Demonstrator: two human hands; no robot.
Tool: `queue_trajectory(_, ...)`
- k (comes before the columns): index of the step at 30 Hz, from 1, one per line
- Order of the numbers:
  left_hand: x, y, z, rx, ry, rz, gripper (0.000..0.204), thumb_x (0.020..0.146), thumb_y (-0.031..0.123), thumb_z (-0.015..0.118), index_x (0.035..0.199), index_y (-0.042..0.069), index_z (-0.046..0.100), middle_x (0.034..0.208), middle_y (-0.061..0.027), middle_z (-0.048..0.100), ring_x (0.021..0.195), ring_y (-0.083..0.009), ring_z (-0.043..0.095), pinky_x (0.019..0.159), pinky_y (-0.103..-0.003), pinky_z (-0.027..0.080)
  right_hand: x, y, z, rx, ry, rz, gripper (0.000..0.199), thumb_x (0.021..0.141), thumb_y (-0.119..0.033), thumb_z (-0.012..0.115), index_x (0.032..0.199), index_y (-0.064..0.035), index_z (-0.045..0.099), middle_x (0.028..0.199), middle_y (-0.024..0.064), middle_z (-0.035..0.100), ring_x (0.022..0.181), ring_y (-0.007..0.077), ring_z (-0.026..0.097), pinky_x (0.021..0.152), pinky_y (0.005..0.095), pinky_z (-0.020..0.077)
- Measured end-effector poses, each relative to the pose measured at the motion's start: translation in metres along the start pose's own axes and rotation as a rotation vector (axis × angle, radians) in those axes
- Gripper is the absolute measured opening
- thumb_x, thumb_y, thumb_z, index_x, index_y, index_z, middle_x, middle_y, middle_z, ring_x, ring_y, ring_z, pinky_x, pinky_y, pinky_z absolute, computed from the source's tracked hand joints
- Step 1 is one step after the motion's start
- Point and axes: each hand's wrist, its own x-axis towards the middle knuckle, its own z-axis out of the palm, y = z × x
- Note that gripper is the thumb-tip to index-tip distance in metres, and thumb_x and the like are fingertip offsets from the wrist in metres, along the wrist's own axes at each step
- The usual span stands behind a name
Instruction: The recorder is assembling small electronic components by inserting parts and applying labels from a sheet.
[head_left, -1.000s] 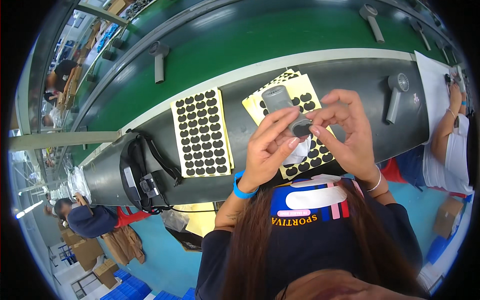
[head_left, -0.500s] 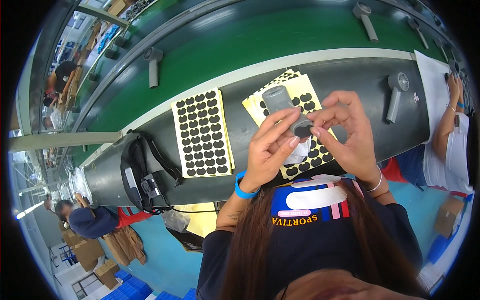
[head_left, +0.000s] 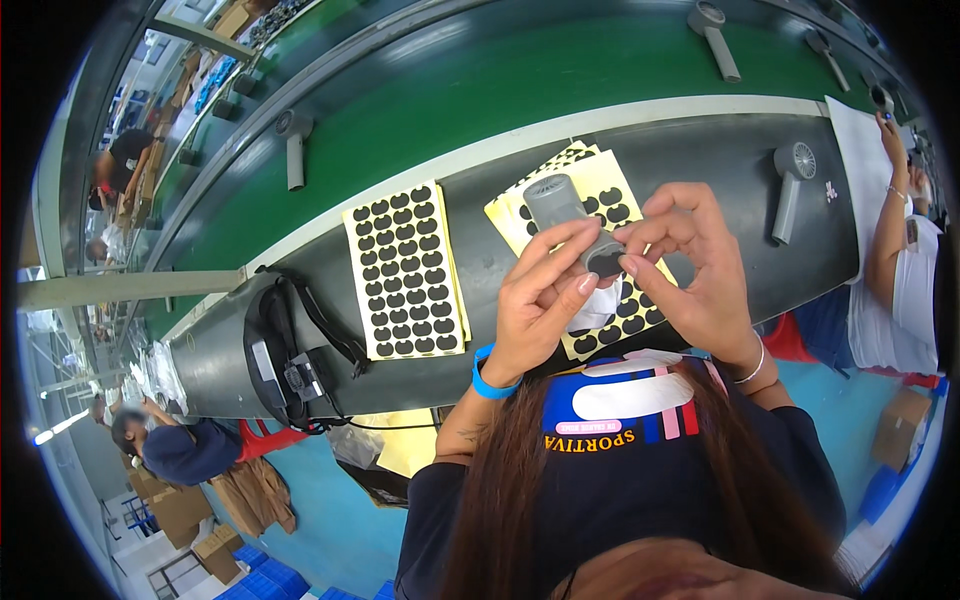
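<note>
My left hand is closed round a grey handheld fan, tilted with one end toward me. A dark oval patch, shaped much like the black stickers, covers that near end. Thumb and forefinger of my right hand pinch at the edge of this end, the other fingers curled above. Whether they grip the patch or only the fan's rim is hard to make out. Beneath my hands lie yellow sheets of black stickers, with something white partly hidden under my left fingers. Another stack of sticker sheets lies to the left.
A second grey fan lies on the dark table at right. Further left rests a black strap with a small camera device. Beyond the table, a green conveyor belt carries several fans. A co-worker's arm reaches in at far right.
The fans on the belt have shifted slightly left. The co-worker at right has raised an arm toward the belt. My hands and the fan they hold have barely moved.
</note>
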Motion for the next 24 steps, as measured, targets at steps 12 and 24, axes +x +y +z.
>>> queue_trajectory(12,-0.0002,-0.0037,-0.0022,0.021,-0.002,0.012,0.037,0.091,0.0,0.054,0.127,-0.007,0.05,0.132,-0.018,0.044,0.101,-0.0236,0.062,0.086,-0.03,0.053,0.0014,-0.0007,0.0011,0.054,0.01,0.016,0.04,0.08,0.005,0.063,0.11,-0.0023,0.038,0.081,0.0078,0.063,0.093,0.0161,0.065,0.072,0.0226,0.0478)
queue_trajectory(24,0.0005,-0.0043,-0.0036,-0.041,-0.028,0.013,0.04,0.09,-0.003,0.054,0.129,-0.008,0.048,0.134,-0.018,0.04,0.107,-0.0251,0.059,0.091,-0.034,0.052,0.0018,-0.0007,0.0017,0.086,0.003,0.024,0.041,0.081,0.006,0.062,0.11,-0.0035,0.036,0.082,0.008,0.063,0.095,0.0167,0.064,0.072,0.0225,0.0475)
